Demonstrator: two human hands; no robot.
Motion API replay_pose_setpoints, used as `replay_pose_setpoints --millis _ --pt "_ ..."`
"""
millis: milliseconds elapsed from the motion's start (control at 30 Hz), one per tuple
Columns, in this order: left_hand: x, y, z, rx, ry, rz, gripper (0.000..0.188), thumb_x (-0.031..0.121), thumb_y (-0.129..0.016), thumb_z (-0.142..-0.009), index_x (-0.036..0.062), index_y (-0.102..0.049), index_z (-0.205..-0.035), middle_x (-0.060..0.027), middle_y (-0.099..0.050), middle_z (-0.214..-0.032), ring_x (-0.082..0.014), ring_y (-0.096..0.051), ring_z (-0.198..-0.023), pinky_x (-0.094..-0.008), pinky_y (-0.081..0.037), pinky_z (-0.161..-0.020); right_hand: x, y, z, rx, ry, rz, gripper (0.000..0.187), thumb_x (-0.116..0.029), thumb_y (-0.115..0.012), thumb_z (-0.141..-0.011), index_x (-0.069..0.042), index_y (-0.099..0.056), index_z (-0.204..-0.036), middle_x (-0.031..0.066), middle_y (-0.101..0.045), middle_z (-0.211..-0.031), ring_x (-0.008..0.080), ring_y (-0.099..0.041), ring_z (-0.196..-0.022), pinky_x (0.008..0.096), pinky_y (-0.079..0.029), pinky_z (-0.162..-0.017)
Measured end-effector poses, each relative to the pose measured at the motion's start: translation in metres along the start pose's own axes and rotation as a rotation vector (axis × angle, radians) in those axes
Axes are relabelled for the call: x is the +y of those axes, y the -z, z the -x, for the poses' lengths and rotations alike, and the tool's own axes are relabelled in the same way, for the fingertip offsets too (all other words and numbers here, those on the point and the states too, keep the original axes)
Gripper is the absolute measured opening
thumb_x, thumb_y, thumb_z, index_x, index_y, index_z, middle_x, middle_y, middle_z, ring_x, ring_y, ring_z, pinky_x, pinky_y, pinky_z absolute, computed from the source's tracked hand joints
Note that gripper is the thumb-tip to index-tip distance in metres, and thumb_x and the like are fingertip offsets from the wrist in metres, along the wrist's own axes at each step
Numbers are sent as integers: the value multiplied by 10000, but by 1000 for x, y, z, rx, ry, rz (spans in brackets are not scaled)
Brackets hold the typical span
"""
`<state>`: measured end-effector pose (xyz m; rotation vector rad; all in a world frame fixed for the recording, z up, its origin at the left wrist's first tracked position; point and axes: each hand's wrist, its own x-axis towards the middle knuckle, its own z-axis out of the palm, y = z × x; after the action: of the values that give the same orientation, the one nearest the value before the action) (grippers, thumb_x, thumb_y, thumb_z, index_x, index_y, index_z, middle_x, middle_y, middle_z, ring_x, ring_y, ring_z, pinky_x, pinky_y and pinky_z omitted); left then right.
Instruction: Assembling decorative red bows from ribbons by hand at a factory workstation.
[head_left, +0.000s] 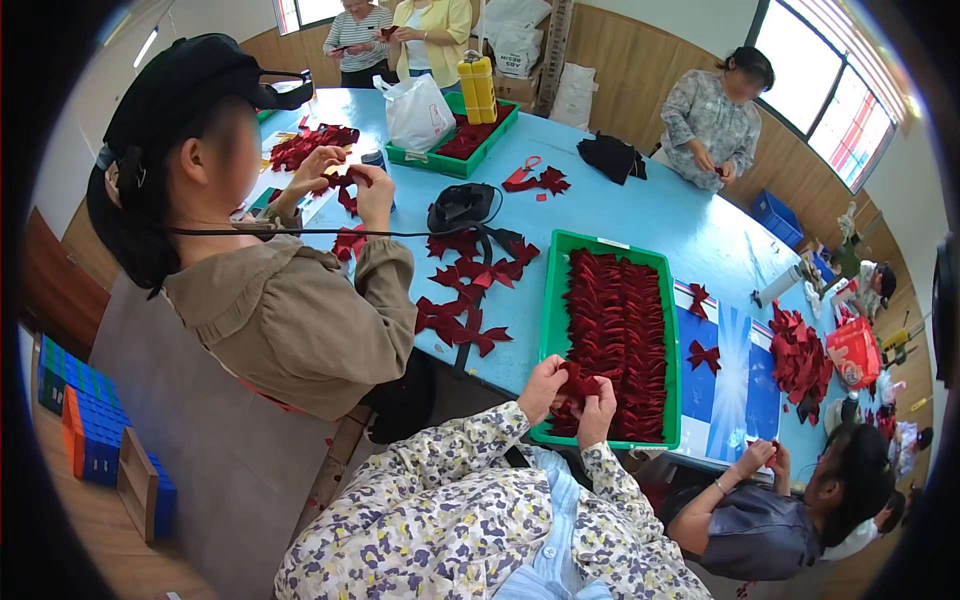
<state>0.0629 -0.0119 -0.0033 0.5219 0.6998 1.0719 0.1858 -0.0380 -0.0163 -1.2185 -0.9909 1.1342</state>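
A dark red fabric bow (577, 382) is pinched between my two hands, above the near left corner of a green tray. My left hand (543, 388) closes on its left side, and my right hand (597, 410) grips the right side. My fingers partly cover the bow. Below and beyond them, the green tray (552, 300) holds dense rows of red bows (625, 320) packed upright. Loose red bows (470, 300) lie on the blue table to the left of the tray.
On the blue table (590, 210) lie a black bag (612, 158), red scissors (524, 170) and a pile of red bows (798, 355) at right. Another green tray (455, 165) carries a white plastic bag (415, 112). Co-workers sit close on my left and right; others stand across the table.
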Motion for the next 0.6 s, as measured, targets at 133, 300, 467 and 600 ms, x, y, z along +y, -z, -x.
replay_pose_setpoints --millis 133,300,467,600 --pt "-21 13 -16 26 -523 -432 90 24 -462 -866 107 -428 -855 24 -495 -701 -27 -333 -458 -200 -263 -386 4 4 0 13 34 -67 75 -144 -448 -918 -106 -475 -977 -17 -532 -784 50 -481 -587 184 -436 -504" --pt "-19 -10 -5 18 -504 -351 62 27 -426 -866 78 -460 -854 -2 -519 -738 -39 -403 -513 -217 -315 -404 -3 10 -1 -13 101 -24 73 -157 -456 -933 -101 -473 -977 -21 -530 -788 36 -476 -588 164 -416 -488" --pt "-20 -12 5 -92 -105 134 179 47 -382 -855 80 -519 -966 -8 -537 -768 -42 -423 -538 -195 -315 -435 1 24 -2 -97 94 60 62 -143 -467 -934 -87 -490 -945 -29 -527 -760 21 -474 -592 145 -387 -467" --pt "-16 -21 12 -144 -120 -26 176 35 -393 -837 87 -515 -953 -2 -532 -769 -41 -417 -538 -184 -298 -437 1 31 -3 -70 82 -41 69 -140 -456 -933 -87 -499 -919 -38 -532 -748 16 -475 -591 141 -382 -464"
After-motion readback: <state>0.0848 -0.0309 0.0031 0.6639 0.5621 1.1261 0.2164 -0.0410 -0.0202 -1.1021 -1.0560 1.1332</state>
